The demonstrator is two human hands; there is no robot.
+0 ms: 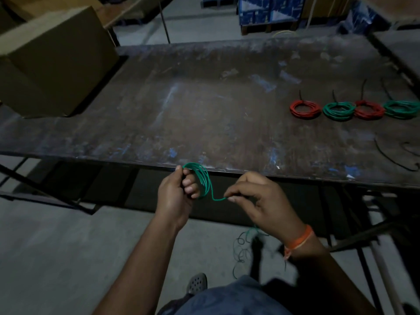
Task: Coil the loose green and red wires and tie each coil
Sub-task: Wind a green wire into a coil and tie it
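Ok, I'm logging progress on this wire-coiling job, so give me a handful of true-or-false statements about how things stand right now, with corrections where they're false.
1. Four finished coils lie in a row on the table. True.
2. All four of those coils are green. False: they alternate red, green, red, green.
3. The left hand holds a partly wound green coil. True.
4. The right hand rests flat on the table. False: its fingers pinch the green wire that leads off the coil, in front of the table edge.
5. The cardboard box stands at the right end of the table. False: it is at the far left.
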